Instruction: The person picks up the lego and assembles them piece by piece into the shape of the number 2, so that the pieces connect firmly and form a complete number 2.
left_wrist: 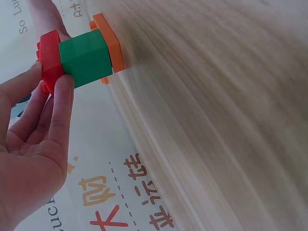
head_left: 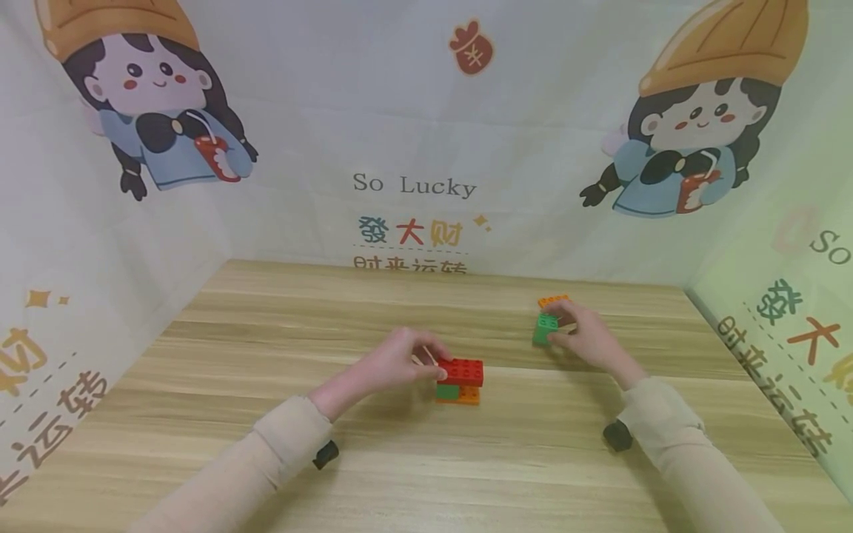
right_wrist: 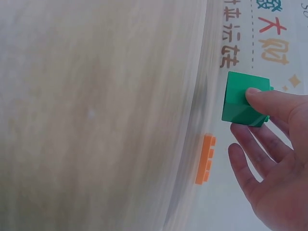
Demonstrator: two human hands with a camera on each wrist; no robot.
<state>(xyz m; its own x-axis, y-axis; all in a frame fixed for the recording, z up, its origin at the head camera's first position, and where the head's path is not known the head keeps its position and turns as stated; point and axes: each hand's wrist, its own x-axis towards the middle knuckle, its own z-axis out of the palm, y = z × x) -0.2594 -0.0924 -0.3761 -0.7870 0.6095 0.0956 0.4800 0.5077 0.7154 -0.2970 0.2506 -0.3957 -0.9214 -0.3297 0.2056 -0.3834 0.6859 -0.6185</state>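
Counter has the stack near its middle. Left hand, at the stack's 10 o'clock, pinches its red brick; right hand, at 2 o'clock, grips a loose green block. Stack layers: red, then green brick, then orange base plate. Spare orange plate lies just past the loose block, 12 o'clock. My read: part-built, three layers stacked, two pieces left separate.

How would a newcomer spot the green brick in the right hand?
Above the wood-grain table, find the right hand. It pinches a green studded toy brick, nearer the viewer than a loose orange plate. Unlike the other green brick, this isn't sandwiched between a red brick and another orange plate.
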